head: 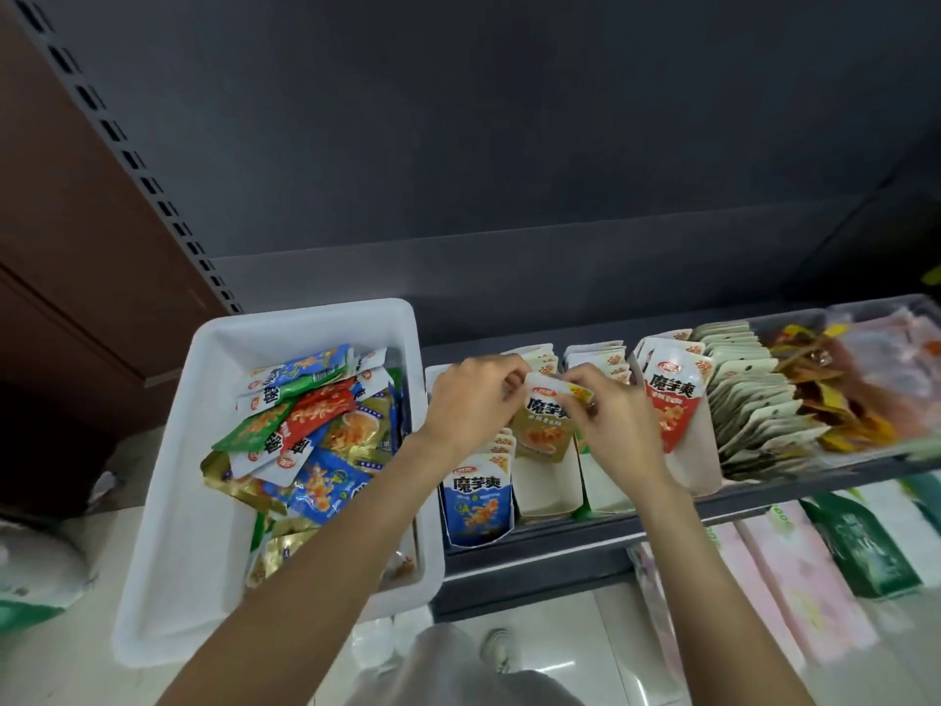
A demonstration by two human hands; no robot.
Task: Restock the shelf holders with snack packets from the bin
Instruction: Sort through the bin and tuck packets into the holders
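Note:
A white bin (203, 501) at the left holds a heap of snack packets (315, 425) in blue, green, red and gold. To its right, white shelf holders (547, 494) stand in a row on the dark shelf. Both hands hold one gold packet (542, 428) upright above the second holder. My left hand (473, 400) pinches its top left corner; my right hand (611, 415) pinches its top right corner. A blue packet (476, 507) fronts the first holder and a red packet (672, 405) fronts the fourth.
Further right on the shelf are rows of pale packets (753, 410) and orange-yellow snacks (835, 400). Pink and green packs (814, 563) lie on the lower shelf. A dark back panel rises behind. A shoe (496, 649) and tiled floor show below.

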